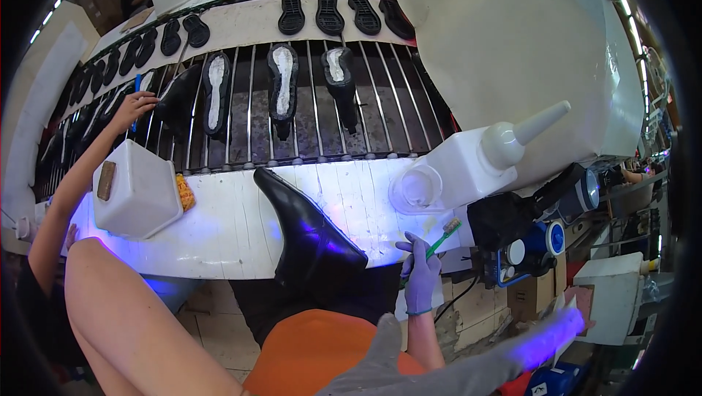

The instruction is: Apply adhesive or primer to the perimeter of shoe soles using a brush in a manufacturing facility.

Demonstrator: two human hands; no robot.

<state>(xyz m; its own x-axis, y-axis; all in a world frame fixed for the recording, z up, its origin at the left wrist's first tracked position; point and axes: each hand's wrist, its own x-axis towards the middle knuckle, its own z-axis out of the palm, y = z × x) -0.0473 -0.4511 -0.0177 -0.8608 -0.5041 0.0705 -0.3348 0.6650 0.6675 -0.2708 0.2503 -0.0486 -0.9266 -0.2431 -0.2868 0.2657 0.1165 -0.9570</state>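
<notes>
My left hand (453, 368), in a grey glove, is raised close to the camera. Its thumb stands apart from the stretched fingers, and nothing shows in it. In a pale purple glove, my right hand (420, 279) closes round the green handle of a toothbrush (436, 243). The brush's bristle end points up and to the right, beside a white bottle (462, 166) with a long nozzle and an open cup (418, 187) at its side. Left of that hand, a glossy black boot (306, 226) lies across the near edge of the white bench (219, 250), apart from both hands.
Beyond the bench, a roller conveyor (248, 103) carries black footwear with whitish undersides. Black soles (330, 14) line a shelf behind it. At left, a co-worker's hand (135, 107) touches a black boot (179, 103), near a white container (137, 190). A black bag (501, 217) hangs at right.
</notes>
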